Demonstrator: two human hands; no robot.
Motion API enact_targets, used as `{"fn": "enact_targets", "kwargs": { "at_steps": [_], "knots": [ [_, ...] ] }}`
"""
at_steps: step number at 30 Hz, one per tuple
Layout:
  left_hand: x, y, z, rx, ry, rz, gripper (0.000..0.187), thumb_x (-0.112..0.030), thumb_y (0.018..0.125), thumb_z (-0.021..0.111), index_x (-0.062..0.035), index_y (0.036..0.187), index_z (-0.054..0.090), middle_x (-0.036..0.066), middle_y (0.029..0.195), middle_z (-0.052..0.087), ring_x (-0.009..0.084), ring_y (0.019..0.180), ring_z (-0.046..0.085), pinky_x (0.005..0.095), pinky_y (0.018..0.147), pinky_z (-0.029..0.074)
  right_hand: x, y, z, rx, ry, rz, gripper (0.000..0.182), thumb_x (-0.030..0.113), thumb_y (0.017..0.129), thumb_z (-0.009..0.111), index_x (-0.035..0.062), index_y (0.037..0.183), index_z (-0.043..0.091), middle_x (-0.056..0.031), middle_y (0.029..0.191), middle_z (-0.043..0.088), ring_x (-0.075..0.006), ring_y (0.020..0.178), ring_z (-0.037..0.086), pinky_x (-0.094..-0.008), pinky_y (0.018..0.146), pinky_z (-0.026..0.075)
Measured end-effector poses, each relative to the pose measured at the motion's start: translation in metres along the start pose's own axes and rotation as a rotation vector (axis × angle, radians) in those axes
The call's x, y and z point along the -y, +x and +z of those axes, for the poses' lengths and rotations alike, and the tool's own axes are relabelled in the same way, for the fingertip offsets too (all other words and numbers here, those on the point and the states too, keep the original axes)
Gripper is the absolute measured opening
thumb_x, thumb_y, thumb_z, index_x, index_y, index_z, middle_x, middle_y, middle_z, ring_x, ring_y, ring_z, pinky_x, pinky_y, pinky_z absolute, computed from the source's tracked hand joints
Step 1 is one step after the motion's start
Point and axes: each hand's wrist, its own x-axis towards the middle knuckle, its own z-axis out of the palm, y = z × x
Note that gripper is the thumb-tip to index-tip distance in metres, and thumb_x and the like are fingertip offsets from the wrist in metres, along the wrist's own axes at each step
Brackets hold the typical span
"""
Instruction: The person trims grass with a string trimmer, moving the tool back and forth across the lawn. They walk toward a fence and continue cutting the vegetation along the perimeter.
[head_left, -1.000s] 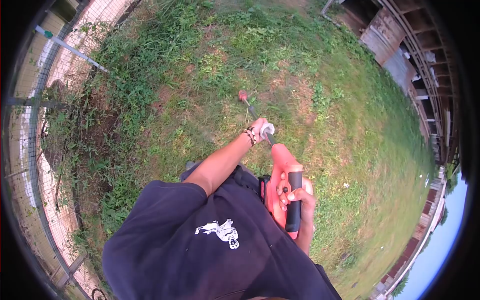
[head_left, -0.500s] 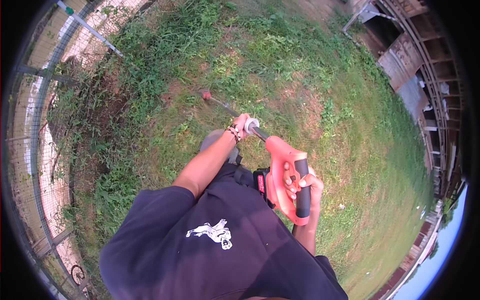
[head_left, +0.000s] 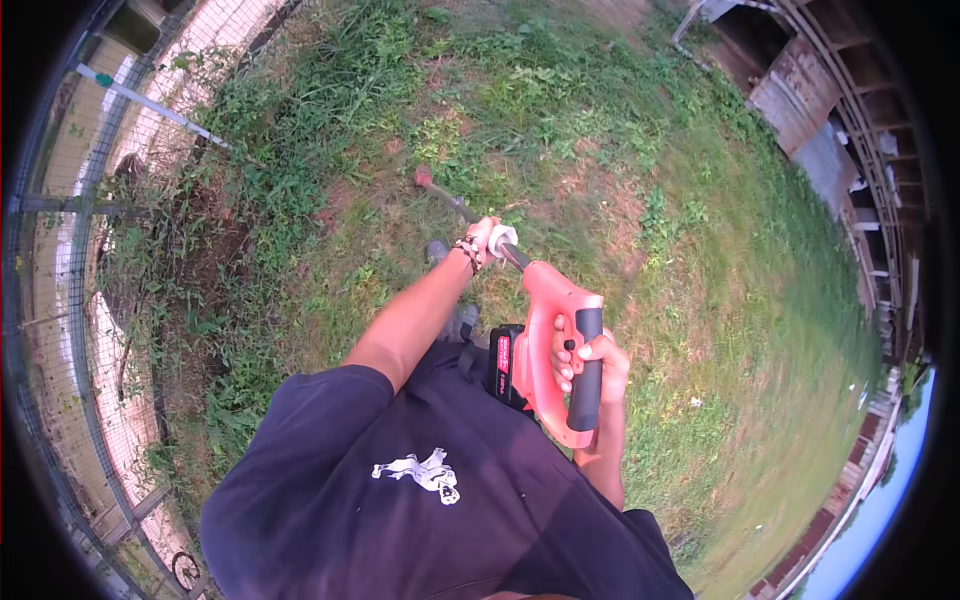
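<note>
A string trimmer with an orange-red body (head_left: 545,370) and a black battery (head_left: 507,365) reaches from beside my torso out over the grass. My right hand (head_left: 600,360) is wrapped round its black rear handle (head_left: 586,390). Farther up the shaft, my left hand (head_left: 482,240), with beaded bracelets at the wrist, grips by the whitish front handle (head_left: 504,238). The small red trimmer head (head_left: 424,176) is at the far end, low over short grass and weeds.
Wire mesh fence (head_left: 75,290) curves along the left, with leafy weeds (head_left: 190,270) before it. At the right are rusty metal sheets (head_left: 797,92) and a long roofed structure (head_left: 895,180). A shoe (head_left: 437,251) shows below the shaft.
The trimmer head has shifted slightly right and up in view, and the rear handle with my right hand slightly left. A shoe now shows more clearly beside my left forearm.
</note>
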Motion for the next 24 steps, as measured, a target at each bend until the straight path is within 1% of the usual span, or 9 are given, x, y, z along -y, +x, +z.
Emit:
{"fn": "enact_targets", "kwargs": {
  "at_steps": [2, 8, 10, 12, 15, 16, 18, 19, 24],
  "knots": [
    [0.007, 0.028, 0.021, 0.076, -0.034, -0.061, 0.014, -0.016, 0.084, 0.043, -0.0120, 0.074, 0.051, 0.003, 0.065, 0.053, 0.0191, 0.057, 0.051, 0.0350, 0.051, 0.043, 0.006, -0.003, 0.008, -0.081, -0.013, -0.025, 0.044, 0.011, 0.065, 0.053, -0.0039, 0.106, 0.047, -0.0088, 0.068, 0.048, -0.0154, 0.048, 0.049, -0.0283, 0.041, 0.047],
    [0.004, 0.046, 0.057, 0.374, -0.107, -0.127, 0.016, -0.015, 0.082, 0.047, -0.0140, 0.067, 0.050, 0.002, 0.059, 0.051, 0.0178, 0.052, 0.051, 0.0332, 0.045, 0.041, 0.017, 0.009, 0.058, -0.173, -0.273, -0.075, 0.038, 0.005, 0.065, 0.054, -0.0030, 0.102, 0.047, -0.0063, 0.068, 0.049, -0.0138, 0.049, 0.050, -0.0279, 0.043, 0.045],
    [0.004, 0.056, 0.066, 0.418, -0.151, -0.135, 0.019, -0.015, 0.084, 0.045, -0.0140, 0.066, 0.049, 0.001, 0.059, 0.050, 0.0177, 0.051, 0.050, 0.0314, 0.047, 0.041, 0.022, 0.017, 0.068, -0.214, -0.308, -0.113, 0.040, 0.005, 0.061, 0.053, -0.0050, 0.099, 0.047, -0.0059, 0.063, 0.047, -0.0131, 0.045, 0.047, -0.0264, 0.038, 0.044],
    [-0.004, 0.057, 0.077, 0.365, -0.198, -0.174, 0.015, -0.014, 0.085, 0.044, -0.0119, 0.071, 0.048, 0.003, 0.060, 0.050, 0.0189, 0.051, 0.050, 0.0321, 0.048, 0.043, 0.032, 0.025, 0.072, -0.239, -0.330, -0.130, 0.040, 0.006, 0.061, 0.053, -0.0052, 0.099, 0.047, -0.0057, 0.063, 0.047, -0.0133, 0.045, 0.047, -0.0267, 0.038, 0.044],
    [-0.026, 0.061, 0.065, 0.428, -0.251, -0.142, 0.009, -0.014, 0.085, 0.043, -0.0095, 0.079, 0.048, 0.005, 0.062, 0.051, 0.0196, 0.055, 0.052, 0.0347, 0.050, 0.046, 0.048, 0.040, 0.067, -0.113, -0.249, -0.084, 0.040, 0.003, 0.064, 0.054, -0.0044, 0.102, 0.046, -0.0055, 0.067, 0.049, -0.0132, 0.048, 0.050, -0.0267, 0.041, 0.045],
    [-0.036, 0.063, 0.061, 0.332, -0.257, -0.126, 0.008, -0.014, 0.083, 0.046, -0.0105, 0.077, 0.050, 0.004, 0.063, 0.052, 0.0196, 0.057, 0.053, 0.0344, 0.050, 0.045, 0.052, 0.047, 0.068, -0.086, -0.231, -0.071, 0.040, 0.003, 0.064, 0.054, -0.0045, 0.103, 0.046, -0.0052, 0.066, 0.049, -0.0130, 0.048, 0.050, -0.0264, 0.041, 0.044],
    [-0.061, 0.057, 0.042, 0.402, -0.233, -0.053, 0.015, -0.016, 0.085, 0.048, -0.0137, 0.071, 0.052, 0.002, 0.063, 0.055, 0.0165, 0.054, 0.053, 0.0325, 0.048, 0.043, 0.061, 0.062, 0.067, -0.027, -0.208, -0.030, 0.041, 0.004, 0.062, 0.055, -0.0047, 0.102, 0.047, -0.0055, 0.065, 0.048, -0.0128, 0.047, 0.049, -0.0257, 0.039, 0.043],
    [-0.077, 0.048, 0.035, 0.345, -0.170, -0.014, 0.015, -0.014, 0.085, 0.047, -0.0136, 0.071, 0.053, 0.002, 0.065, 0.055, 0.0167, 0.055, 0.053, 0.0327, 0.048, 0.044, 0.066, 0.069, 0.070, -0.006, -0.190, -0.010, 0.042, 0.004, 0.062, 0.055, -0.0047, 0.102, 0.047, -0.0057, 0.065, 0.049, -0.0129, 0.047, 0.049, -0.0256, 0.039, 0.043],
    [-0.138, 0.063, -0.019, 0.272, -0.345, 0.171, 0.013, -0.018, 0.078, 0.051, -0.0108, 0.068, 0.055, 0.004, 0.062, 0.057, 0.0186, 0.056, 0.055, 0.0334, 0.052, 0.047, 0.092, 0.124, 0.102, 0.134, -0.287, 0.114, 0.044, 0.005, 0.060, 0.055, -0.0043, 0.102, 0.048, -0.0054, 0.063, 0.048, -0.0123, 0.044, 0.046, -0.0250, 0.038, 0.041]
  ]
}}
